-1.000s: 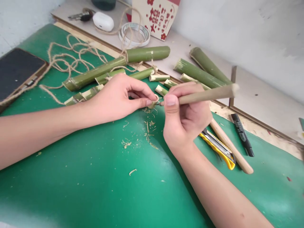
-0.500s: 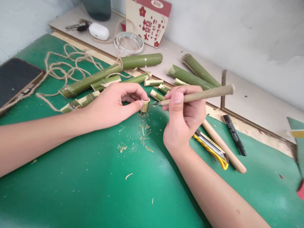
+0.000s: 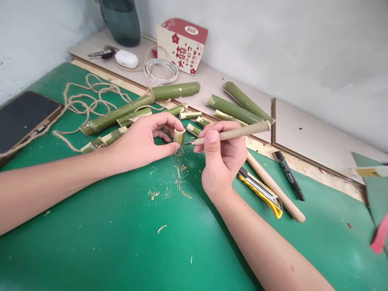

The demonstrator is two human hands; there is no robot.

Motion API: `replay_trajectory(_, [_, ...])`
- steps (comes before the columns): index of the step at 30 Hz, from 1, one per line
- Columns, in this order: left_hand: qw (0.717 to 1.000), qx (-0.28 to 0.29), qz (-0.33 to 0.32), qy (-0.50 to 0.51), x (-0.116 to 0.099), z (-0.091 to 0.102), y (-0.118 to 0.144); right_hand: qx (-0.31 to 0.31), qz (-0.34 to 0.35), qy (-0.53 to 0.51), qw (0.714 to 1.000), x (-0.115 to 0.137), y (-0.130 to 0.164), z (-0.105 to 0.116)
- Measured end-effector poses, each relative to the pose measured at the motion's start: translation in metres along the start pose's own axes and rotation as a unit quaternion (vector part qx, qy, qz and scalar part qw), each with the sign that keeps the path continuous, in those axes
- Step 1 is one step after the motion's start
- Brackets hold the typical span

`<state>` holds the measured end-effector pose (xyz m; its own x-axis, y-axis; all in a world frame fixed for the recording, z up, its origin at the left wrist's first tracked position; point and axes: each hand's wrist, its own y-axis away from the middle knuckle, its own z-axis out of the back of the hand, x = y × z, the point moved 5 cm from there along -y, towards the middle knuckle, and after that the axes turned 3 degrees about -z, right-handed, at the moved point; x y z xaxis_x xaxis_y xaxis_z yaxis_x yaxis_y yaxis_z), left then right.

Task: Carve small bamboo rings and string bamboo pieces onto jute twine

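Pinching a short bamboo ring (image 3: 179, 136) upright, the left hand (image 3: 142, 141) steadies it; the right hand (image 3: 222, 155) grips a carving tool (image 3: 230, 133) lying level, tip just right of the ring.

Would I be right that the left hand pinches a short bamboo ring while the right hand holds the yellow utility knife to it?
Not quite: in the head view the right hand holds a wooden-handled carving tool; the yellow utility knife lies on the mat. The left hand does pinch the bamboo ring.

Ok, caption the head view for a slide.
Left hand pinches a short bamboo ring while right hand points a wooden-handled tool at it.
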<state>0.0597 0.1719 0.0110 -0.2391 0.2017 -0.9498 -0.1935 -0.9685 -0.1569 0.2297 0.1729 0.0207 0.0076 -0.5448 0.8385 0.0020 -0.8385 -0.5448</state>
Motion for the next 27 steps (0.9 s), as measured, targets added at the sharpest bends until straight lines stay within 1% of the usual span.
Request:
replay_trajectory(8, [1.0, 0.004, 0.004, -0.001, -0.002, -0.001, 0.0, 0.048, -0.021, -0.015, 0.999, -0.003, 0.003, -0.005])
replay_trajectory(11, [1.0, 0.015, 0.002, -0.016, -0.004, -0.002, -0.001, 0.062, -0.03, 0.005, 0.998, -0.006, 0.005, -0.006])
replay_trajectory(14, [0.999, 0.025, 0.001, -0.036, -0.005, -0.004, -0.001, 0.064, -0.057, 0.037, 0.996, -0.01, 0.005, -0.005])
replay_trajectory(17, [0.999, 0.024, 0.006, -0.036, -0.005, -0.004, -0.001, 0.09, -0.086, 0.068, 0.99, -0.013, 0.006, -0.007])
replay_trajectory(19, [0.999, 0.022, 0.006, -0.028, -0.004, -0.004, -0.001, 0.099, -0.088, 0.071, 0.989, -0.013, 0.006, -0.008])
replay_trajectory(21, [1.0, 0.022, 0.003, -0.018, -0.003, -0.004, -0.001, 0.085, -0.08, 0.06, 0.991, -0.009, 0.005, -0.007])
replay_trajectory(25, [1.0, 0.015, -0.011, 0.012, 0.001, -0.003, 0.0, 0.031, -0.063, 0.03, 0.997, -0.001, 0.004, -0.002])
replay_trajectory(27, [1.0, 0.01, -0.011, 0.023, 0.003, -0.002, 0.0, 0.026, -0.063, 0.023, 0.997, 0.001, 0.004, -0.002])
